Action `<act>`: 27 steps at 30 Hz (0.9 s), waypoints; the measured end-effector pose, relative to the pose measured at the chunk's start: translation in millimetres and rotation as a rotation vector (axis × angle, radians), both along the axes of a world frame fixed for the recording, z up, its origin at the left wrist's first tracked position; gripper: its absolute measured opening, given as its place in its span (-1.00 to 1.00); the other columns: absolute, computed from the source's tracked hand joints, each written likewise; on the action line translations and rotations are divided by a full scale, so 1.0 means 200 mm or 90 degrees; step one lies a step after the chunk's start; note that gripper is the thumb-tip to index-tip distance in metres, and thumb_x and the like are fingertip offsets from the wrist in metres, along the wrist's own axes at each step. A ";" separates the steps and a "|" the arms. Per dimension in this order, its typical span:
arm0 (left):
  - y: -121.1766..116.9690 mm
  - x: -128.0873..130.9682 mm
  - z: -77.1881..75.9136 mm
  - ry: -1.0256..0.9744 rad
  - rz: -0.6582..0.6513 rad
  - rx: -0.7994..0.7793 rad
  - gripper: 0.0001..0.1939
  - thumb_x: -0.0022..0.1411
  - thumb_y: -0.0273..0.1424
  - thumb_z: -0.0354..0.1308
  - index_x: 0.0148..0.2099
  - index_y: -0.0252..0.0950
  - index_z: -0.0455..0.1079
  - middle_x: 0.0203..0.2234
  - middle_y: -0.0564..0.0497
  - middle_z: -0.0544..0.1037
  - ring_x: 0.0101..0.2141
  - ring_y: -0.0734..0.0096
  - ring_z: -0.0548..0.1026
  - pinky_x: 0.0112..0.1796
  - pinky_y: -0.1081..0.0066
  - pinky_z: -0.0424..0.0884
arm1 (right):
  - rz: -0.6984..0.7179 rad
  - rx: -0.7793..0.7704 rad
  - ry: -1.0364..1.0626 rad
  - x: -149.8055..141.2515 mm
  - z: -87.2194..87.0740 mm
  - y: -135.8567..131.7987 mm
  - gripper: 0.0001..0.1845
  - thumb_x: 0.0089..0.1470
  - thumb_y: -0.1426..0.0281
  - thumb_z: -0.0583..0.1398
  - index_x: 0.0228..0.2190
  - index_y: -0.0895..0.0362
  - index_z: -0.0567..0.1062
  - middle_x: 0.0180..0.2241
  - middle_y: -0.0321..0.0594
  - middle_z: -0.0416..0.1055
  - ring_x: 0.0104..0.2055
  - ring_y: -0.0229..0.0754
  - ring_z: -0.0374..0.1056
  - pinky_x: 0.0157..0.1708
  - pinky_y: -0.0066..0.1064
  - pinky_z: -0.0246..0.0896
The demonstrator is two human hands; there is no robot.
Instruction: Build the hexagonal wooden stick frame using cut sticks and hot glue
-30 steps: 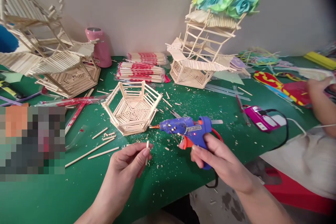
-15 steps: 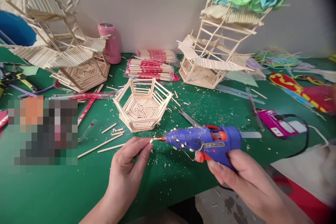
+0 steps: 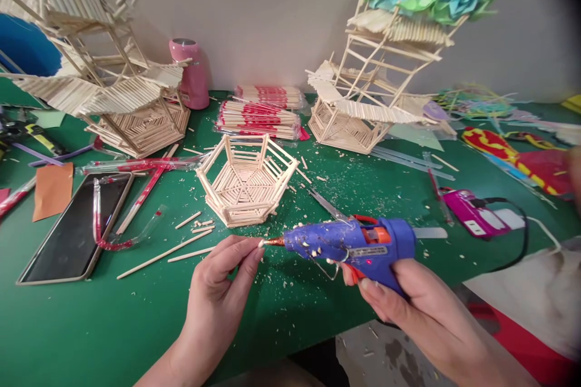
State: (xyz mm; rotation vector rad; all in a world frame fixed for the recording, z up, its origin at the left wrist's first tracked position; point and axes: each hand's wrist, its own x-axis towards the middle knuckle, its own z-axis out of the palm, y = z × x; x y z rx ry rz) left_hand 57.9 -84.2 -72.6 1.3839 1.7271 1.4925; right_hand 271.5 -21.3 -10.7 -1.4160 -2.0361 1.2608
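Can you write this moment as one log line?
left hand: pinches short pale wooden stick | right hand: grips blue plastic glue gun | copper-coloured nozzle: at stick's end

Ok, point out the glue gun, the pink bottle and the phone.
Glue gun [image 3: 347, 240], head view: on its blue body.
Pink bottle [image 3: 196, 83], head view: on its side.
Phone [image 3: 72, 231], head view: on its dark screen.
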 end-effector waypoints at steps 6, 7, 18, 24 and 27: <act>0.00 0.00 0.00 -0.001 0.000 0.003 -0.86 0.11 -0.55 0.17 -0.33 -0.19 0.45 -0.49 0.16 0.50 -0.49 0.63 0.42 -0.44 0.69 0.33 | 0.000 0.004 0.010 -0.02 0.00 0.01 -0.77 0.07 0.17 0.12 -0.41 0.05 0.46 -0.62 -0.34 0.26 -0.63 -0.33 0.10 -0.68 -0.52 0.10; 0.00 0.00 0.00 -0.002 -0.001 0.001 -0.87 0.11 -0.55 0.16 -0.33 -0.20 0.45 -0.49 0.16 0.50 -0.49 0.62 0.42 -0.44 0.68 0.34 | -0.001 0.002 0.011 -0.01 0.01 0.01 -0.76 0.07 0.17 0.12 -0.42 0.05 0.47 -0.61 -0.34 0.26 -0.63 -0.33 0.09 -0.68 -0.52 0.10; 0.01 0.00 0.01 -0.015 0.006 -0.017 -0.89 0.13 -0.52 0.15 -0.35 -0.21 0.45 -0.49 0.15 0.51 -0.49 0.61 0.43 -0.43 0.68 0.35 | 0.016 0.013 -0.005 0.00 0.01 0.00 -0.73 0.08 0.17 0.11 -0.42 0.08 0.46 -0.63 -0.34 0.26 -0.63 -0.32 0.13 -0.67 -0.52 0.14; -0.01 0.00 0.00 -0.020 0.007 -0.023 -0.90 0.12 -0.51 0.15 -0.36 -0.22 0.45 -0.51 0.13 0.50 -0.50 0.59 0.42 -0.45 0.65 0.35 | 0.019 0.021 -0.016 -0.01 0.02 0.00 -0.71 0.09 0.15 0.10 -0.43 0.08 0.46 -0.63 -0.33 0.27 -0.63 -0.32 0.13 -0.67 -0.52 0.14; 0.00 0.01 0.00 -0.026 0.010 -0.020 -0.92 0.11 -0.50 0.16 -0.37 -0.24 0.46 -0.52 0.11 0.50 -0.51 0.55 0.42 -0.47 0.62 0.36 | 0.028 0.031 -0.016 -0.03 0.04 0.01 -0.73 0.08 0.16 0.10 -0.42 0.09 0.45 -0.64 -0.33 0.27 -0.64 -0.32 0.13 -0.68 -0.52 0.13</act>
